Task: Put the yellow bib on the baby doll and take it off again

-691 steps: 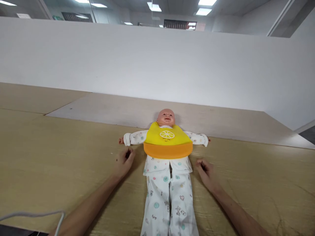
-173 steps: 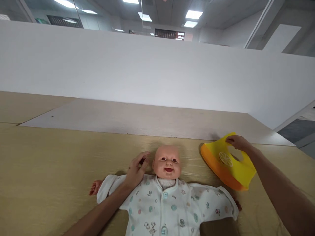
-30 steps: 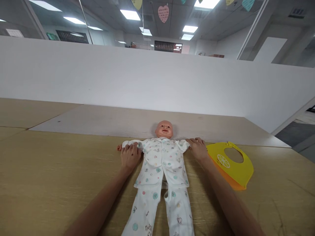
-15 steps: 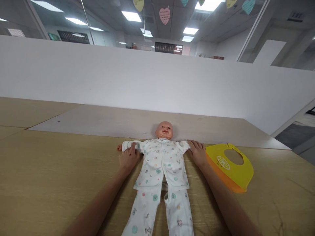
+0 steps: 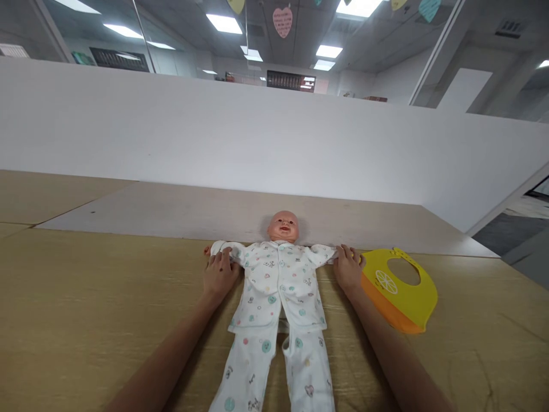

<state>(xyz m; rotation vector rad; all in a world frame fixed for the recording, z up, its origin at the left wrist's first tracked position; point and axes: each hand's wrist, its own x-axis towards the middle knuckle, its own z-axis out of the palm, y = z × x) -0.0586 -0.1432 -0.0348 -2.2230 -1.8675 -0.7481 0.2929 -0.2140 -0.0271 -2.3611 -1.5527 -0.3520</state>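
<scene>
A baby doll (image 5: 283,227) lies on its back, its arms stretched out to both sides. It wears a white printed pajama top (image 5: 278,286) and matching pants (image 5: 249,363), whose lower ends run out of view. My left hand (image 5: 221,273) has its fingers closed over the sleeve (image 5: 231,250) on the left, near the cuff; the doll's small hand pokes out beyond it. On the other side my right hand (image 5: 348,268) grips the end of the right sleeve (image 5: 321,254), covering the cuff and the doll's hand.
Just right of my right hand lies a yellow silicone bib (image 5: 405,292) with an orange pocket and a white citrus print. The wooden table (image 5: 107,297) meets a paler strip (image 5: 180,209) and a white partition (image 5: 257,137) with glass above.
My right hand has slid outward along the sleeve to its end, leaving more of the sleeve uncovered. My left hand's fingers have shifted slightly outward. The view has moved a little.
</scene>
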